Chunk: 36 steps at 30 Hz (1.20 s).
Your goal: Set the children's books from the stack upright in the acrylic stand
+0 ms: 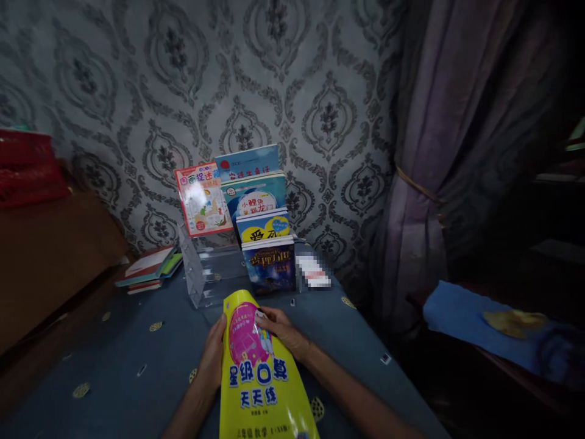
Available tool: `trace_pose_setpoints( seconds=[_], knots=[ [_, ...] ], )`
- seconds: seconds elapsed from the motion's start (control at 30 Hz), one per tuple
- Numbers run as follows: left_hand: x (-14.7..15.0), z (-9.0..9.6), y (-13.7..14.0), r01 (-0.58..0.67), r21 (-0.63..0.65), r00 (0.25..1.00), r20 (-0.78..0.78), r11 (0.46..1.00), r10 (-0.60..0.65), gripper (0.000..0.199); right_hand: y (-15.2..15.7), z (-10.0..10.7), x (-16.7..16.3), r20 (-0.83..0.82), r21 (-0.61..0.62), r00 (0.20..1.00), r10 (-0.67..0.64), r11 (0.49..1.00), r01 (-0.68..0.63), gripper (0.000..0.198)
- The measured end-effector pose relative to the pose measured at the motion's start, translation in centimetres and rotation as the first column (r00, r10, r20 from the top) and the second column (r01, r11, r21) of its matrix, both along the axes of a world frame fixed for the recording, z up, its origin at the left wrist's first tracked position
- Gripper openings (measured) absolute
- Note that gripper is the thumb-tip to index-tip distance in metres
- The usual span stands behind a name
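Note:
A yellow workbook point(265, 390) with a pink circle and blue Chinese title is held between my two hands, its cover facing me. My left hand point(214, 347) grips the left edge, most of its fingers hidden behind the book. On the right edge my right hand point(284, 332) is closed, with the thumb lying on the cover. Just beyond stands a clear tiered book stand point(214, 268). Its right side carries several books in steps, with a dark blue book point(270, 268) at the front. A red-bordered picture book point(203, 201) leans at its back left.
A small pile of books point(148, 268) lies left of the stand on the dark patterned tablecloth point(137, 347). A cardboard box point(55, 256) with a red basket point(27, 167) stands far left. Right of the table hang purple curtains point(425, 183), near a blue cloth point(461, 323).

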<state>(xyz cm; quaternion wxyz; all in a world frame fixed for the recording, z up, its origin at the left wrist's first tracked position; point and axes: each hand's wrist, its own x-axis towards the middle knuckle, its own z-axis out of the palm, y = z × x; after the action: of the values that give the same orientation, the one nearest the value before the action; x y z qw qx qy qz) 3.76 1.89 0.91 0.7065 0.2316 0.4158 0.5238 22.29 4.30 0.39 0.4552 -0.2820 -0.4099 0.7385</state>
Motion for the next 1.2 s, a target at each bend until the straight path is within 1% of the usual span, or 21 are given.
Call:
trace_pose_setpoints(
  seconds=[0.07, 0.13, 0.23, 0.37, 0.47, 0.57, 0.63, 0.73, 0.77, 0.8, 0.87, 0.93, 0.97, 1.0, 1.07, 1.13, 1.2],
  knots=[
    [0.0, 0.0, 0.0, 0.022, -0.017, 1.0, -0.007, 1.0, -0.022, 0.05, -0.1, 0.0, 0.2, -0.005, -0.013, 1.0, -0.005, 1.0, 0.005, 0.066],
    [0.0, -0.1, 0.0, 0.048, -0.024, 0.999, -0.01, 0.999, -0.049, 0.056, -0.3, 0.0, 0.4, -0.012, -0.011, 1.0, 0.002, 1.0, -0.002, 0.064],
    [0.0, -0.1, 0.0, 0.07, 0.014, 0.998, -0.003, 0.997, -0.07, 0.064, -0.5, 0.2, 0.7, -0.01, -0.013, 1.0, 0.001, 1.0, -0.002, 0.063],
    [-0.2, 0.6, -0.5, 0.109, 0.031, 0.993, -0.041, 0.994, -0.108, 0.064, -0.4, 0.2, 1.2, 0.036, 0.005, 0.998, -0.043, 0.999, 0.043, 0.067],
    [-0.8, 1.2, -1.2, 0.2, 0.04, 0.976, -0.098, 0.979, -0.196, 0.06, -0.1, 0.1, 1.6, 0.073, 0.022, 0.992, -0.102, 0.995, 0.101, 0.077],
    [-2.1, 1.5, -2.0, 0.271, 0.059, 0.957, -0.124, 0.961, -0.262, 0.058, 0.1, -0.1, 2.0, 0.074, 0.006, 0.981, -0.178, 0.984, 0.179, 0.086],
    [-3.0, 1.5, -2.3, 0.278, 0.086, 0.956, -0.122, 0.957, -0.266, 0.058, 0.1, -0.2, 2.3, 0.077, -0.021, 0.976, -0.205, 0.978, 0.207, 0.094],
    [-4.2, 1.8, -2.3, 0.238, 0.141, 0.97, -0.092, 0.961, -0.226, 0.059, -0.5, -0.1, 2.3, 0.075, -0.063, 0.972, -0.224, 0.972, 0.229, 0.106],
    [-4.4, 2.0, -2.2, 0.214, 0.155, 0.976, -0.078, 0.965, -0.204, 0.057, -0.8, 0.0, 2.3, 0.078, -0.066, 0.977, -0.201, 0.976, 0.206, 0.104],
    [-4.7, 2.2, -2.1, 0.187, 0.164, 0.982, -0.064, 0.969, -0.178, 0.056, -1.2, 0.1, 2.2, 0.088, -0.063, 0.985, -0.15, 0.986, 0.156, 0.098],
    [-5.1, 2.5, -1.8, 0.135, 0.177, 0.991, -0.041, 0.975, -0.13, 0.054, -1.9, 0.4, 2.1, 0.137, -0.039, 0.99, 0.02, 0.999, -0.015, 0.081],
    [-5.5, 2.8, -1.5, 0.106, 0.194, 0.994, -0.025, 0.975, -0.103, 0.053, -2.5, 0.7, 2.0, 0.196, -0.008, 0.967, 0.162, 0.987, -0.163, 0.068],
    [-5.8, 2.9, -1.5, 0.098, 0.203, 0.995, -0.021, 0.974, -0.095, 0.051, -2.7, 0.8, 1.9, 0.223, 0.015, 0.956, 0.19, 0.98, -0.198, 0.064],
    [-6.1, 3.0, -1.5, 0.093, 0.212, 0.996, -0.021, 0.973, -0.091, 0.049, -2.8, 0.9, 1.9, 0.252, 0.043, 0.949, 0.192, 0.977, -0.209, 0.062],
    [-6.9, 3.3, -1.6, 0.111, 0.223, 0.994, -0.045, 0.968, -0.104, 0.046, -2.7, 1.2, 2.0, 0.313, 0.114, 0.938, 0.149, 0.975, -0.193, 0.059],
    [-7.9, 3.9, -1.7, 0.166, 0.233, 0.983, -0.114, 0.958, -0.143, 0.044, -2.4, 1.6, 2.0, 0.376, 0.18, 0.92, 0.109, 0.966, -0.188, 0.057],
    [-8.9, 4.8, -1.8, 0.246, 0.241, 0.958, -0.21, 0.939, -0.197, 0.044, -2.1, 2.2, 2.0, 0.418, 0.222, 0.903, 0.096, 0.953, -0.204, 0.057]
  ],
)
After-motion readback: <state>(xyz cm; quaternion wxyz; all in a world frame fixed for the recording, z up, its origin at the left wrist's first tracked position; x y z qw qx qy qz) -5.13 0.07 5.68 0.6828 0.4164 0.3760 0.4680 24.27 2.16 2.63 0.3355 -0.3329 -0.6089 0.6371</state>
